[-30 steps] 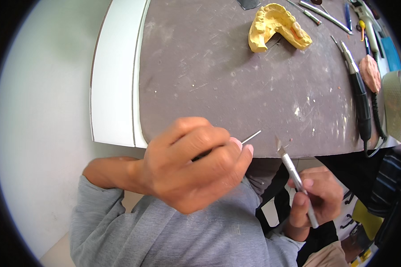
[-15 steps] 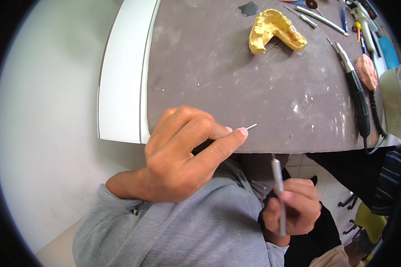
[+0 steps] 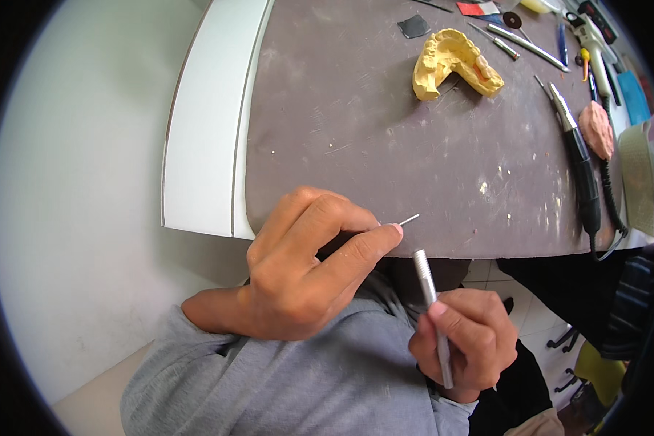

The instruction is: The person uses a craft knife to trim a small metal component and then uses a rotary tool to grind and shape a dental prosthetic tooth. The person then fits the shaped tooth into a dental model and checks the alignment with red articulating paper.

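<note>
My left hand (image 3: 305,265) is closed near the table's front edge. Its thumb and forefinger pinch a thin metal pin (image 3: 410,219), whose bare end points right and away from me. My right hand (image 3: 469,341) is wrapped around a silver metal tool handle (image 3: 425,280) with a ribbed upper end, held tilted in front of the table edge. That ribbed end stands below and just right of the pin, apart from it. Farther back on the table lies a yellow dental cast (image 3: 454,54), horseshoe-shaped, with paler teeth on its right side.
A black-and-silver handpiece (image 3: 578,152) with a coiled cord lies at the right, beside a pink lump (image 3: 596,129). Several slim metal tools (image 3: 527,47) and a small dark square (image 3: 414,27) lie at the back. A white panel (image 3: 207,131) borders the brown tabletop (image 3: 327,109).
My right hand has moved slightly left, bringing the handle's upper end closer to the pin and turning its ribbed end into view. My left hand keeps its pinch. The view has shifted a little.
</note>
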The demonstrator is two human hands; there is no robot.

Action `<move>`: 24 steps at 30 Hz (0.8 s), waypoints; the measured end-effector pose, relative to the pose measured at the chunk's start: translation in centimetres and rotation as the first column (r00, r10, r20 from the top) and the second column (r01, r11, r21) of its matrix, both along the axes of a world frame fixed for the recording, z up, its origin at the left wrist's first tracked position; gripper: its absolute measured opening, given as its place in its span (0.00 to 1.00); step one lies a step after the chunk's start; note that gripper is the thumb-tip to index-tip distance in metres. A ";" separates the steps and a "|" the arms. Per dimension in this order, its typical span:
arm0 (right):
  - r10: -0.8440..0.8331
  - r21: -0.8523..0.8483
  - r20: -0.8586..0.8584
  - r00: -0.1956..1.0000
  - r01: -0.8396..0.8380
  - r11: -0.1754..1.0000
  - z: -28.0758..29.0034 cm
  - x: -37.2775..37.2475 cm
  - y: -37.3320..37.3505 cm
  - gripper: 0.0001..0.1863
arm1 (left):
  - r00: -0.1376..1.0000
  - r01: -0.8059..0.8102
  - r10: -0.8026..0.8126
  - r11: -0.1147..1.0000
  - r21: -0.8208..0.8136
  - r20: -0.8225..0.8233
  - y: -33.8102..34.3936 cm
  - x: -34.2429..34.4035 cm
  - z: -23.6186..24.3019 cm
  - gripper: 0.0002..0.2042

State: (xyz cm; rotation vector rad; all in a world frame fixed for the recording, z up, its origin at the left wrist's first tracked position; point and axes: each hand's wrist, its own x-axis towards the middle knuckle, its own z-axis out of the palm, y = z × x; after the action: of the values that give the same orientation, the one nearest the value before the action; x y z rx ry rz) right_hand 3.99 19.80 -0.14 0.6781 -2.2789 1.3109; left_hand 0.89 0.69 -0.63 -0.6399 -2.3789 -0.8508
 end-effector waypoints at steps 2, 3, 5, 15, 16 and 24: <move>-0.006 0.053 -0.002 1.000 0.006 0.999 0.0 0.0 -0.1 0.17 | 1.000 0.004 -0.004 1.000 0.017 0.024 0.0 0.0 0.0 0.20; -0.005 0.078 -0.007 1.000 0.006 0.997 0.1 -0.1 -0.1 0.16 | 1.000 0.004 -0.004 1.000 0.018 0.019 0.0 0.0 0.0 0.21; -0.049 0.104 -0.005 0.999 0.050 0.993 0.0 -0.3 0.2 0.17 | 1.000 0.004 -0.004 1.000 0.019 0.016 -0.1 0.1 0.0 0.21; -0.019 0.056 -0.026 0.999 0.020 0.998 -0.6 -0.3 0.1 0.18 | 0.999 0.008 -0.008 1.000 -0.005 0.042 -0.3 0.1 0.4 0.20; -0.004 0.052 -0.036 0.999 0.006 0.999 -0.5 -0.2 -0.2 0.18 | 0.999 0.014 -0.014 1.000 -0.004 0.047 -0.3 0.0 0.4 0.20; -0.003 0.140 -0.094 0.996 0.017 0.990 -0.6 0.0 -0.5 0.18 | 0.999 0.012 -0.013 1.000 0.013 0.036 -0.4 0.0 0.2 0.20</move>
State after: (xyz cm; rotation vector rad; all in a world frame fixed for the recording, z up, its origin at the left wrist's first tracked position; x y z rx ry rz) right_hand 4.00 19.34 -0.76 0.7578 -2.3113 1.0977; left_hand 0.90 0.31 -0.40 -0.6400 -2.4017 -0.8889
